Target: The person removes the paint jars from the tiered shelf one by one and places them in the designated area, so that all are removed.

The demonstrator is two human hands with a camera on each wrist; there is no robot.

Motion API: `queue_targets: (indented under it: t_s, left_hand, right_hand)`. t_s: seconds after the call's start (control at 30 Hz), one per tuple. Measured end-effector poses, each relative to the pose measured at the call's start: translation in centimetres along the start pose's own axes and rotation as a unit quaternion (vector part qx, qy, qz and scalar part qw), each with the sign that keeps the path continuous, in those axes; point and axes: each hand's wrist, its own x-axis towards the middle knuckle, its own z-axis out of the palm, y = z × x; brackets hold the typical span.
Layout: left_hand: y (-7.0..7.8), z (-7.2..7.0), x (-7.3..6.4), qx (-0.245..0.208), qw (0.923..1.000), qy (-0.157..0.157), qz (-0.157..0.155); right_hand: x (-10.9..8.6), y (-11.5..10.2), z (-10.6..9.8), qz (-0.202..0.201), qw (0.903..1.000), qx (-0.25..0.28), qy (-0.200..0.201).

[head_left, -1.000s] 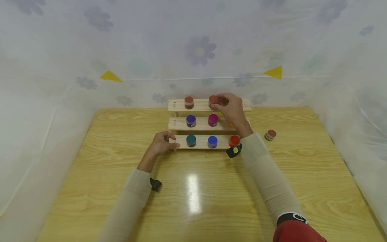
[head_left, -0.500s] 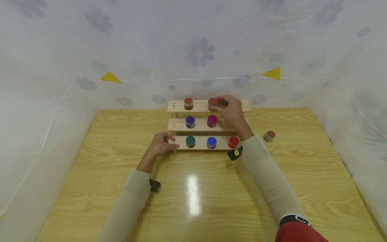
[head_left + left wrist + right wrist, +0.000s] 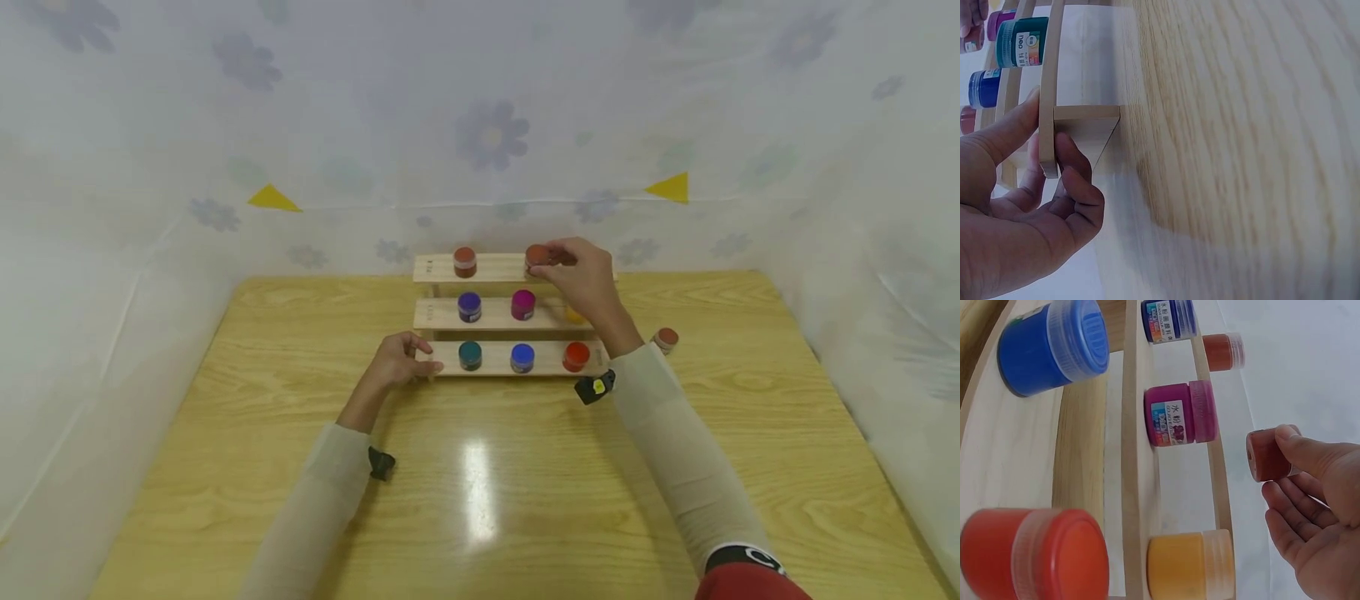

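Note:
My right hand pinches a reddish-brown paint jar by its lid between thumb and fingers. In the right wrist view, a gap shows between this jar and the top board. My left hand grips the left end of the three-tier wooden rack, its thumb and fingers around the bottom board in the left wrist view. On the top tier stands another brown jar. The middle tier bears violet, magenta and partly hidden yellow jars. Teal, blue and red ones line the lowest.
Another brown jar lies tilted on the wooden table, right of the rack and close by my right sleeve. A pale flowered cloth encloses the back and sides, with two yellow triangles on it.
My right hand has shifted a little to the right with the brown jar, which stood nearer the middle of the top tier. The left hand keeps its grip on the rack.

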Motion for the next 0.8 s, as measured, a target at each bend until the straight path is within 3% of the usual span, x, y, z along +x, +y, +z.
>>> queue_targets:
  t_s: [0.8]
  left_hand:
    - [-0.4,-0.6,0.4,-0.011,0.9999,0.001,0.012]
  right_hand:
    - [-1.0,1.5,-2.9,-0.005,0.9995,-0.010,0.030]
